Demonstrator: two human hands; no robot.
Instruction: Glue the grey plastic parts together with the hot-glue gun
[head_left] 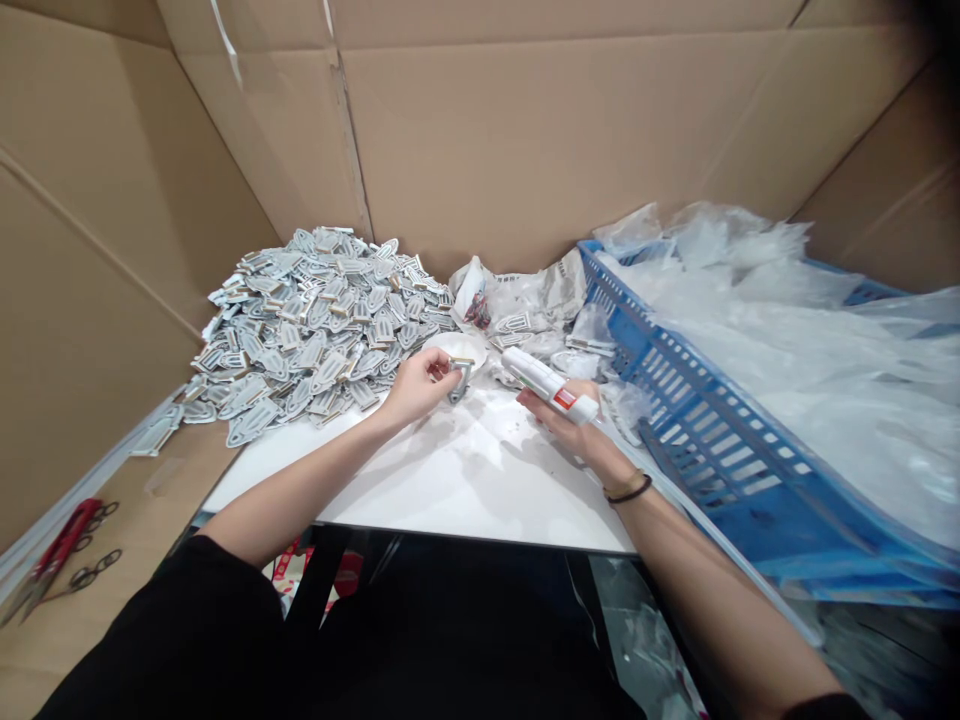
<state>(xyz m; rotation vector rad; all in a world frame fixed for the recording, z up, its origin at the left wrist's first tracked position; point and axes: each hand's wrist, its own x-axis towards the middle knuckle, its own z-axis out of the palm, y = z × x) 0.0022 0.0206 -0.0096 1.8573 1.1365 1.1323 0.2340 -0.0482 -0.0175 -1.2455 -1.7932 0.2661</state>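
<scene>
Between the thumb and fingers of my left hand (421, 386), which is closed, sits a small grey slotted part (460, 381) with a brass-coloured edge. My right hand (574, 428) is wrapped round a white tube (541, 382) with a red label, its far end pointing up and left, apart from the part. Just behind my left hand lies a round white disc or dish (459, 346), partly hidden. A big heap of similar grey slotted parts (322, 320) covers the left of the white tabletop (420, 480).
On the right stands a blue slatted crate (697, 410) full of clear plastic bags (810, 330). Crumpled printed paper (536, 290) and loose bags lie at the back. Red scissors (60, 550) rest on cardboard at left. Cardboard walls (600, 120) surround the table.
</scene>
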